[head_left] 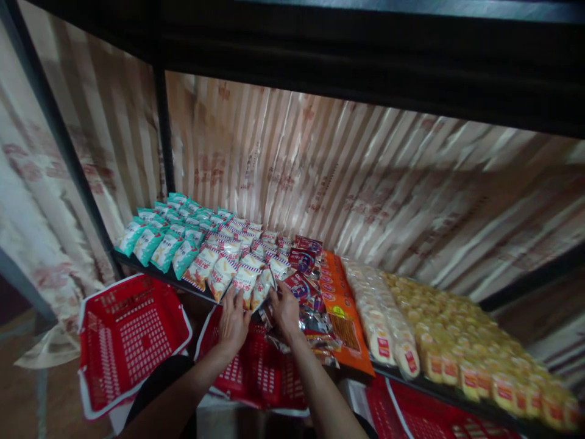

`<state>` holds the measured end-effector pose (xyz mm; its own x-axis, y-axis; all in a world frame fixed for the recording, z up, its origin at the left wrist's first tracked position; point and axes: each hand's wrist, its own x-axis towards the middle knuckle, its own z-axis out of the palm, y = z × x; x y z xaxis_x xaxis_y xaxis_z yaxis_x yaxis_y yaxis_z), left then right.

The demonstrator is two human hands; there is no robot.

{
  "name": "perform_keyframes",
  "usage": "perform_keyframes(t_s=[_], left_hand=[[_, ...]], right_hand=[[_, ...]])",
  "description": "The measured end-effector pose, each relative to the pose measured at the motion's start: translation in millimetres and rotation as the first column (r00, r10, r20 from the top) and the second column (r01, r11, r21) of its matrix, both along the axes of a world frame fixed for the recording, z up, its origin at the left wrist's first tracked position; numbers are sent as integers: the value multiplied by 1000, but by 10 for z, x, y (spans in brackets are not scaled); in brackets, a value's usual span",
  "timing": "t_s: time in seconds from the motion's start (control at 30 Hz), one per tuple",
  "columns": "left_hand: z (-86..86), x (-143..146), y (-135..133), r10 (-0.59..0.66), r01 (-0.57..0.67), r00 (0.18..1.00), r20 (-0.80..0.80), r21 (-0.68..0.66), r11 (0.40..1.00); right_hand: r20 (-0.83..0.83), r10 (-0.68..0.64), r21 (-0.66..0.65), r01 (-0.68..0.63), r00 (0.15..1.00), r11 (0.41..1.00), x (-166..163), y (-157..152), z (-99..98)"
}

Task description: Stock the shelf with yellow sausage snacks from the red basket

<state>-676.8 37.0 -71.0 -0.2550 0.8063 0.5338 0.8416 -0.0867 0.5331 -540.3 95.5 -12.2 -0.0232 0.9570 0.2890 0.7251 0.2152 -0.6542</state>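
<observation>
Rows of white snack bags [222, 275] with red lettering and striped tops lie on the low shelf in front of me. My left hand [234, 322] rests at their front edge, fingers spread and fingertips against the lower ends of the bags. My right hand [286, 310] has its fingers closed at the right side of a front white snack bag [262, 289]; part of the grip is hidden. Just right of that hand lie dark red shiny packets [305, 288], some hanging over the shelf's front.
Teal bags [165, 250] fill the shelf's left end. Rightward come orange packs [340, 305], long white packages [377, 326] and yellow-topped packages [470, 372]. Red baskets [107, 341] stand below. Black posts [163, 131] and an upper shelf [365, 73] frame the space.
</observation>
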Motion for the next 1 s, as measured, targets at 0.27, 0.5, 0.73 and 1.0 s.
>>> perform_keyframes(t_s=[0.27,0.5,0.73,1.0], left_hand=[[-48,-39,100,13,-2,988,-153,70,998],[-207,-160,187,-44,61,994,-104,173,983],[-265,-185,192,-28,54,991,-130,199,978],[-202,-130,178,-41,62,993,-108,196,979]], right_hand=[[34,23,-2,-23,999,1000,16,128,91],[93,-55,48,50,994,998,-36,85,47],[53,-6,278,-9,999,960,-83,-14,-195],[111,-71,494,7,991,870,-5,-253,-237]])
